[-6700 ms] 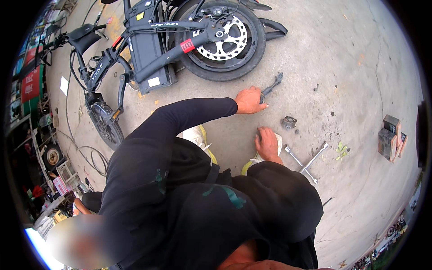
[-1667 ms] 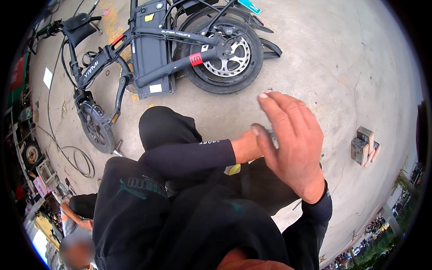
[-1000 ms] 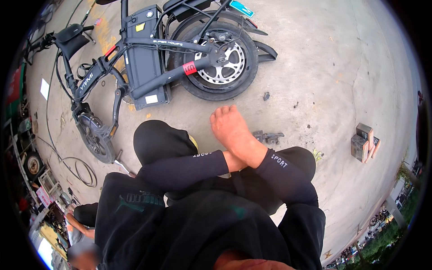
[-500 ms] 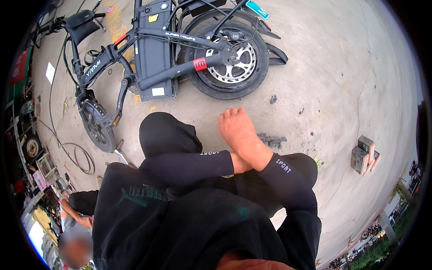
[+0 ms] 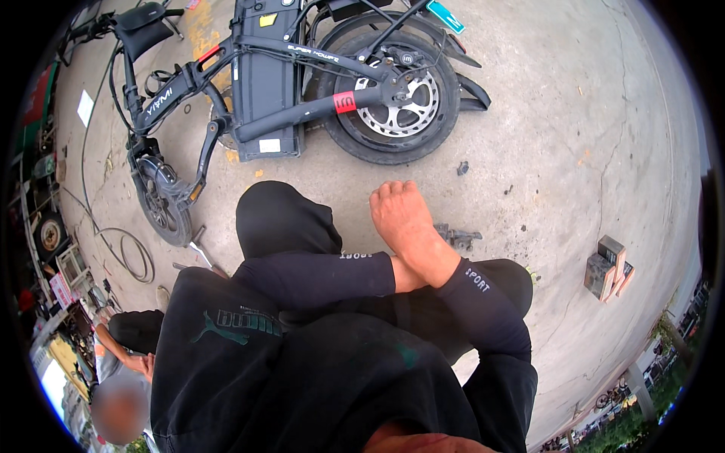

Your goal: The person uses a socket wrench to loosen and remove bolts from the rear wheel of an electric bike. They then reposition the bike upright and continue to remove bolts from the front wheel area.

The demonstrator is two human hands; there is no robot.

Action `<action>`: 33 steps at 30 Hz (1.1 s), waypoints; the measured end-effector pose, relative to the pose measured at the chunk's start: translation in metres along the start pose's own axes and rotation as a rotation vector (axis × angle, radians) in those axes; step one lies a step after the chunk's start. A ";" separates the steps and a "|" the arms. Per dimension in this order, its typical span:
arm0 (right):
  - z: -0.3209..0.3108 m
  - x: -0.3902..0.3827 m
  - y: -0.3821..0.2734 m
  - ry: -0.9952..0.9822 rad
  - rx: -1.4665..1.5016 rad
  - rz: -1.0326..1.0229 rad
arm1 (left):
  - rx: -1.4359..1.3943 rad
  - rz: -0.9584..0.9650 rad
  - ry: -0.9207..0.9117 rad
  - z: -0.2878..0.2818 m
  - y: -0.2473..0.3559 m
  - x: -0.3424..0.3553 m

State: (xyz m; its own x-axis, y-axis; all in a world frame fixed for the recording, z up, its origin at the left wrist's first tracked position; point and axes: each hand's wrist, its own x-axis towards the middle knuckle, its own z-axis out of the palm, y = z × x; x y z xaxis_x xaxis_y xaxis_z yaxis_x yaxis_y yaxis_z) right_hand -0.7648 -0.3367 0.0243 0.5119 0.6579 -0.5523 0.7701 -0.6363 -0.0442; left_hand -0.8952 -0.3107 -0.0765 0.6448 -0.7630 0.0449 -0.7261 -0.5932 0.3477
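My forearms are crossed over my knees in dark sleeves. My right hand (image 5: 402, 217) lies back-up over my left wrist (image 5: 408, 278), its fingers folded down at the knuckles and nothing visible in them. The rest of my left hand is hidden under the right wrist. Just beyond my hands, a black folding electric bike (image 5: 302, 119) lies on its side. Its rear wheel (image 5: 399, 147), with a large brake disc (image 5: 420, 111), is the part nearest my right hand. A dark mechanical part (image 5: 461, 238) sits on the ground beside that hand, apart from it.
A small black piece (image 5: 463, 167) lies on the concrete (image 5: 547, 136). Small boxes (image 5: 600, 275) stand to the right. At left are a hammer-like tool (image 5: 198, 243), a looped hose (image 5: 143, 260) and a seated person (image 5: 113, 370). Parked bikes (image 5: 613, 396) appear at the lower right.
My view has shifted slightly, so the bike sits a little higher and further right. My crossed arms and hands keep the same pose.
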 end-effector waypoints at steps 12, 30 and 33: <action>0.007 0.000 -0.001 0.117 -0.012 0.011 | 0.041 0.117 0.002 -0.007 -0.010 -0.005; -0.010 -0.005 0.000 -0.025 -0.038 0.034 | -0.099 0.130 -0.233 -0.027 -0.025 0.007; -0.015 -0.007 0.005 -0.003 -0.041 0.055 | -0.116 0.119 -0.294 -0.030 -0.027 0.020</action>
State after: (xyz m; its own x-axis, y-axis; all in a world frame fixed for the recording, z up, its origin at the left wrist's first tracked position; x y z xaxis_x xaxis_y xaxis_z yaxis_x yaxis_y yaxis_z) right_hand -0.7589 -0.3384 0.0405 0.5527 0.6216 -0.5551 0.7561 -0.6541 0.0205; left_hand -0.8555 -0.3021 -0.0568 0.4487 -0.8765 -0.1745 -0.7492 -0.4754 0.4613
